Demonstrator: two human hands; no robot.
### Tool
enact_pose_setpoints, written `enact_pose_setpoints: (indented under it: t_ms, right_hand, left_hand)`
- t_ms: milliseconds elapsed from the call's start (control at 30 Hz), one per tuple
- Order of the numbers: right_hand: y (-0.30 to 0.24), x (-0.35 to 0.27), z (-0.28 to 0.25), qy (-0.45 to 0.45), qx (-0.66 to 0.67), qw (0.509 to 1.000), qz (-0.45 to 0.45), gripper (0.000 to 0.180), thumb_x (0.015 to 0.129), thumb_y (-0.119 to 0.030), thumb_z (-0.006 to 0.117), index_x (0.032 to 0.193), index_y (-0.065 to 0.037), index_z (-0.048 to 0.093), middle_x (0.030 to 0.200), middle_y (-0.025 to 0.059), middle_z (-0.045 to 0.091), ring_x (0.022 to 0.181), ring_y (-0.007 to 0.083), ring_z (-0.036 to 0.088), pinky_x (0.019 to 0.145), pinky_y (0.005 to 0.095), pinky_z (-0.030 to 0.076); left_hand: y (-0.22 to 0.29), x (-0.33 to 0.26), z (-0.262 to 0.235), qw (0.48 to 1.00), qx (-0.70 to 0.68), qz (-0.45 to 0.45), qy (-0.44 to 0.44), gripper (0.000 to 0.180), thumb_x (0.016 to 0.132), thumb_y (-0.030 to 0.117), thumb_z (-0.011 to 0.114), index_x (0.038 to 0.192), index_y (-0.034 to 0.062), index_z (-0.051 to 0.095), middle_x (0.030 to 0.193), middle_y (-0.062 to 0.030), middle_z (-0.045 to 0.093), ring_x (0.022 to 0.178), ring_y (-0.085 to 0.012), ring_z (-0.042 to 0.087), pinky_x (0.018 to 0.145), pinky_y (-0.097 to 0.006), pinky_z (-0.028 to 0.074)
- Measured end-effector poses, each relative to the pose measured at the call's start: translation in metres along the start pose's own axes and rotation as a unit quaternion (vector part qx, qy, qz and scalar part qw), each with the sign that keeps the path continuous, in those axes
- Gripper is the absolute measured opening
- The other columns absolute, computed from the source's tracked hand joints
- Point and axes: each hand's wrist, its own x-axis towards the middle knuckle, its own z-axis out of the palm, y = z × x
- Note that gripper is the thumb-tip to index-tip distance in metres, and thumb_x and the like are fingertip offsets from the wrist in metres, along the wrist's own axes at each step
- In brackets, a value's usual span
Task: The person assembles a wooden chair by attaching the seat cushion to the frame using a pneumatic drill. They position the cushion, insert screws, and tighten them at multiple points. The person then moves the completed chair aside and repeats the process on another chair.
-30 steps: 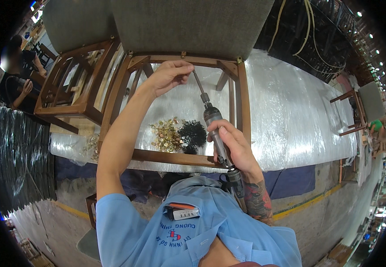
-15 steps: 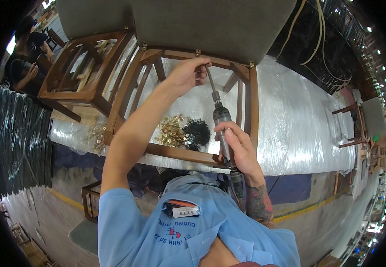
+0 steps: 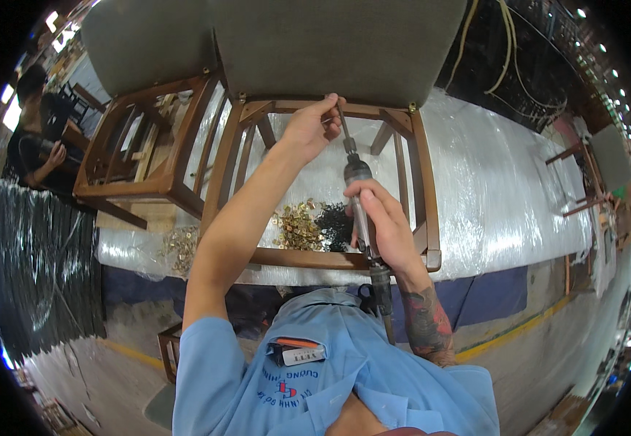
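My right hand (image 3: 386, 225) is wrapped round a slim powered screwdriver (image 3: 359, 171), its long bit pointing away from me. The bit's tip meets the far rail of a brown wooden chair frame (image 3: 293, 257), where a grey padded panel (image 3: 337, 51) adjoins. Beside that tip, the thumb and fingers of my left hand (image 3: 312, 129) are pinched together; what they hold is hidden. Inside the frame lie a heap of small brass-coloured metal brackets (image 3: 298, 228) and a pile of small black screws (image 3: 334, 224).
A second brown chair frame (image 3: 130, 190) with a grey panel stands to the left. Clear plastic wrap (image 3: 493, 189) covers the work surface. Pale cables (image 3: 506, 58) hang at the far right. Another person (image 3: 39, 149) sits at the far left, beside dark stacked strips (image 3: 43, 254).
My left fingers and the bit's tip have come onto the middle of the far rail, covering the bracket that showed there. The whole view has shifted slightly.
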Motion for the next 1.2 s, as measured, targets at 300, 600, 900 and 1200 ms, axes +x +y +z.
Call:
enact_pose_setpoints:
  t_ms: [300, 600, 900, 1200]
  right_hand:
    - [0.005, 0.044, 0.034, 0.086, 0.075, 0.993, -0.001, 0.033, 0.103, -0.037, 0.039, 0.114, -0.01, 0.056, 0.082, 0.0064, 0.06, 0.049, 0.0117, 0.059, 0.041, 0.0217, 0.042]
    - [0.011, 0.063, 0.044, 0.117, 0.052, 0.991, 0.041, 0.032, 0.102, -0.037, 0.039, 0.113, -0.014, 0.058, 0.082, 0.0059, 0.06, 0.05, 0.0117, 0.058, 0.041, 0.0218, 0.043]
    - [0.009, 0.069, 0.045, 0.143, 0.02, 0.987, 0.063, 0.03, 0.101, -0.039, 0.042, 0.11, -0.015, 0.059, 0.083, 0.0053, 0.059, 0.048, 0.011, 0.058, 0.037, 0.0209, 0.04]
    - [0.003, 0.076, 0.044, 0.124, -0.005, 0.99, 0.073, 0.032, 0.101, -0.039, 0.042, 0.111, -0.014, 0.06, 0.084, 0.0049, 0.06, 0.051, 0.0098, 0.058, 0.04, 0.021, 0.042]
  left_hand:
    - [-0.039, 0.042, -0.053, 0.976, 0.123, -0.013, 0.179, 0.041, 0.088, 0.038, 0.069, 0.094, -0.0019, 0.064, 0.08, -0.0072, 0.062, 0.067, -0.0178, 0.062, 0.051, -0.029, 0.051]
    - [-0.047, 0.069, -0.028, 0.938, 0.166, 0.108, 0.285, 0.035, 0.08, 0.023, 0.081, 0.083, -0.006, 0.06, 0.071, -0.0156, 0.066, 0.054, -0.0218, 0.065, 0.043, -0.032, 0.051]
    - [-0.048, 0.078, -0.039, 0.96, 0.056, 0.125, 0.245, 0.042, 0.08, 0.018, 0.079, 0.096, -0.0101, 0.052, 0.078, -0.0181, 0.065, 0.064, -0.0224, 0.066, 0.051, -0.034, 0.057]
    - [-0.056, 0.102, -0.052, 0.909, 0.21, 0.13, 0.335, 0.035, 0.075, 0.024, 0.081, 0.072, -0.0047, 0.061, 0.069, -0.0151, 0.065, 0.057, -0.0202, 0.061, 0.048, -0.035, 0.047]
